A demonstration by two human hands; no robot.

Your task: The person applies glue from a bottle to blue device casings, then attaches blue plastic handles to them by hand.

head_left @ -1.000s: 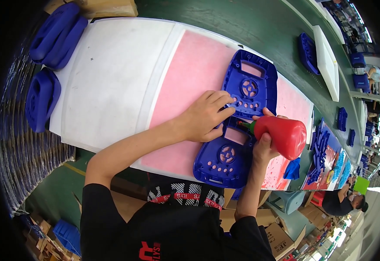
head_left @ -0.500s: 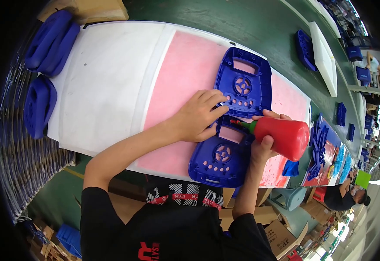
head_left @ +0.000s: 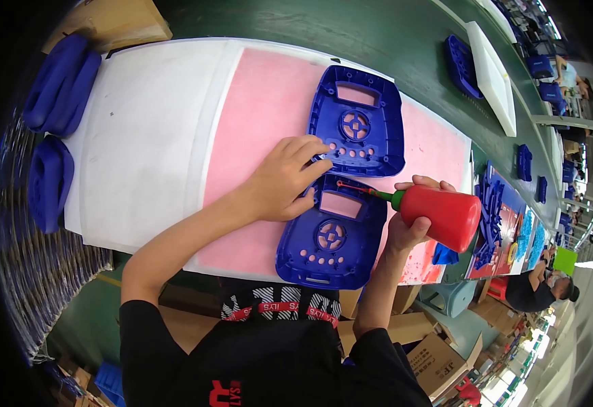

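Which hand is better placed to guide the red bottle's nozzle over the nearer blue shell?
Probably the right hand: it holds the red bottle, with the nozzle extending over that blue shell.

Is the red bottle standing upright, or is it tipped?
Tipped: the right hand holds the red bottle sideways, its thin nozzle pointing left over the lower blue cover.

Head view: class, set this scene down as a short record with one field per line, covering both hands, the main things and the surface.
Left hand: fingers curled at the left side, where the two covers meet; whether they grip something small is unclear
Right hand: wrapped around a red bottle
Nozzle: thin, pointing left over the near cover; contact unclear
Far cover: blue, inner side up
Near cover: blue, inner side up
Surface: pink sheet beneath the covers, white sheet to its left
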